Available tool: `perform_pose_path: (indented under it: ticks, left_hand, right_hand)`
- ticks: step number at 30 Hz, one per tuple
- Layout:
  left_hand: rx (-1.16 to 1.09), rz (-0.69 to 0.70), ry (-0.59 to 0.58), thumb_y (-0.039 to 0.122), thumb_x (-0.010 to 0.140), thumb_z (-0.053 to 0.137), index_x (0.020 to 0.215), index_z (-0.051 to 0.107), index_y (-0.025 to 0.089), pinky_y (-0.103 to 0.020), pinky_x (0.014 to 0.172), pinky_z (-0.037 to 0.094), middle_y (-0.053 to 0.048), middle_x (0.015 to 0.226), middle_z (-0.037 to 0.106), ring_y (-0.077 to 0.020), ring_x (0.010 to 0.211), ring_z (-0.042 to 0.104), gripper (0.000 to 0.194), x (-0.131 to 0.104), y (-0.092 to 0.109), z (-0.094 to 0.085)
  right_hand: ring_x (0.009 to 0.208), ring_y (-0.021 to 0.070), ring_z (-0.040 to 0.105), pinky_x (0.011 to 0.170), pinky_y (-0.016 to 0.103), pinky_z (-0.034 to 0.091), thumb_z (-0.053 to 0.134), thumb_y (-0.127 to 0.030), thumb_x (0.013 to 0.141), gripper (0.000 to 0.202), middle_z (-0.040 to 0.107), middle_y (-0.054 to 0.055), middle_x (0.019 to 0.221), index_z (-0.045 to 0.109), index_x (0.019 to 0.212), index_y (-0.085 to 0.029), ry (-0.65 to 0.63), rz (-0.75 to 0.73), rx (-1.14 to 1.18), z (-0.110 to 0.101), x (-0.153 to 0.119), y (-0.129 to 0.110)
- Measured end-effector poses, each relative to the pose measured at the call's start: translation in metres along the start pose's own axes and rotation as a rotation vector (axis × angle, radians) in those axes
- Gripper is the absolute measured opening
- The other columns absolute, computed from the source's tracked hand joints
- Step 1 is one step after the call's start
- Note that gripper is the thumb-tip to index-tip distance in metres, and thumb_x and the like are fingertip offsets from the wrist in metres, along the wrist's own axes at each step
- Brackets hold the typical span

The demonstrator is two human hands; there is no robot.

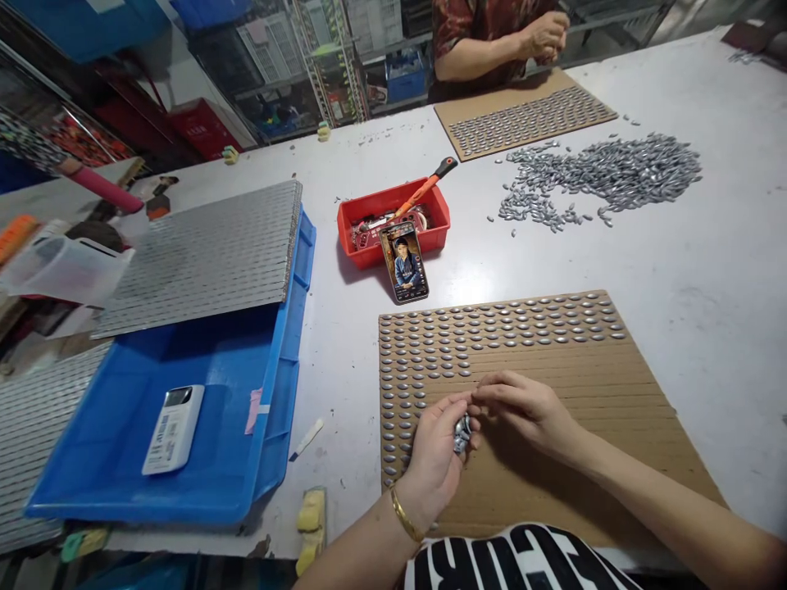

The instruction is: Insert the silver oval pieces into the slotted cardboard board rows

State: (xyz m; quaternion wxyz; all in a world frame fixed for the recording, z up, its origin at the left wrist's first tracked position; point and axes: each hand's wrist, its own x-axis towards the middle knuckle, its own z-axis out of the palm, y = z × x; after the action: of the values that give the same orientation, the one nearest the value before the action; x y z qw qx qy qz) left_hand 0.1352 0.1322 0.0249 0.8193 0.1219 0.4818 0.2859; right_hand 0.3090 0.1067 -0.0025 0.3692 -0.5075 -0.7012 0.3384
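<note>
The left hand is clasping a small clump of pointed oval pieces, its fingers clamped around them; the pieces are shining a smooth metallic grey. The right hand is meeting it at the fingertips, its fingers bunching together; whether they are pinching a piece, I cannot tell. Both are hanging over a tan cardboard sheet, finely grooved, where more ovals are lying in neat rows along the far edge and left side. Farther off, a loose heap of ovals is spreading over the scuffed white surface, near a co-worker's hands. A glass-fronted phone is leaning on a red plastic bin, its screen showing a seated person. A blue plastic crate is holding a white, rounded-rectangular device bearing dark print too small to read. Bold black letters are crossing the person's white shirt, the word only partly showing.
</note>
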Motion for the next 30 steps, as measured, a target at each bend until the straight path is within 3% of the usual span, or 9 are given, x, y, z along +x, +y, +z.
perform_pose_path:
  ticks: [4, 8, 13, 19, 22, 25, 30]
  left_hand:
    - [-0.022, -0.045, -0.002, 0.021, 0.079, 0.056, 0.103, 0.065, 0.009, -0.021, 0.048, 0.039, -0.009, 0.083, 0.065, -0.0119, 0.062, 0.057, 0.029, 0.0, 0.003, 0.005]
    - [0.009, -0.028, -0.001, 0.02, 0.079, 0.057, 0.105, 0.057, 0.013, -0.022, 0.051, 0.042, -0.01, 0.088, 0.068, -0.0146, 0.065, 0.062, 0.027, 0.0, 0.001, 0.007]
    - [0.066, -0.01, -0.019, 0.034, 0.083, 0.06, 0.086, 0.051, 0.017, -0.019, 0.048, 0.041, -0.007, 0.084, 0.067, -0.0118, 0.061, 0.06, 0.02, 0.002, -0.008, 0.004]
    - [-0.034, -0.025, 0.023, 0.029, 0.085, 0.054, 0.095, 0.057, 0.013, -0.023, 0.055, 0.047, -0.01, 0.086, 0.068, -0.0158, 0.067, 0.065, 0.019, 0.002, -0.006, 0.005]
    - [-0.051, -0.033, 0.012, 0.019, 0.082, 0.053, 0.101, 0.057, 0.011, -0.025, 0.062, 0.05, -0.013, 0.095, 0.069, -0.0166, 0.071, 0.067, 0.021, 0.001, -0.002, 0.007]
    - [-0.027, -0.016, 0.003, 0.02, 0.082, 0.056, 0.102, 0.056, 0.013, -0.024, 0.061, 0.049, -0.013, 0.097, 0.069, -0.0166, 0.071, 0.067, 0.021, 0.0, -0.001, 0.007]
    - [-0.01, 0.013, 0.001, 0.026, 0.081, 0.063, 0.094, 0.054, 0.016, -0.025, 0.064, 0.05, -0.01, 0.092, 0.07, -0.0167, 0.073, 0.068, 0.019, 0.001, -0.003, 0.006]
  right_hand:
    - [0.084, 0.0174, 0.063, 0.073, 0.029, 0.053, 0.049, -0.025, 0.094, 0.018, 0.065, 0.007, 0.092, 0.066, 0.099, -0.022, 0.062, 0.053, -0.003, -0.008, 0.003, 0.011]
    - [0.083, 0.018, 0.062, 0.072, 0.03, 0.051, 0.05, -0.024, 0.093, 0.016, 0.065, 0.008, 0.093, 0.065, 0.099, -0.02, 0.173, 0.008, -0.196, -0.013, 0.012, 0.032]
    - [0.08, 0.0166, 0.059, 0.07, 0.027, 0.048, 0.044, -0.015, 0.093, 0.023, 0.064, 0.008, 0.091, 0.066, 0.096, -0.019, 0.078, -0.09, -0.488, -0.011, 0.027, 0.049]
    - [0.078, 0.0157, 0.056, 0.069, 0.024, 0.045, 0.045, -0.01, 0.09, 0.023, 0.064, 0.009, 0.092, 0.066, 0.096, -0.017, -0.007, -0.123, -0.66, -0.011, 0.033, 0.047]
    - [0.08, 0.0171, 0.057, 0.069, 0.025, 0.046, 0.044, -0.01, 0.09, 0.024, 0.063, 0.01, 0.094, 0.066, 0.097, -0.016, -0.031, -0.119, -0.644, -0.013, 0.034, 0.044]
    - [0.083, 0.0186, 0.059, 0.071, 0.028, 0.047, 0.043, -0.013, 0.092, 0.024, 0.063, 0.01, 0.096, 0.065, 0.1, -0.017, 0.008, -0.086, -0.54, -0.015, 0.032, 0.038]
    - [0.087, 0.0181, 0.061, 0.076, 0.03, 0.05, 0.049, -0.024, 0.093, 0.019, 0.064, 0.009, 0.098, 0.064, 0.104, -0.02, 0.03, 0.027, -0.079, -0.015, 0.024, 0.011]
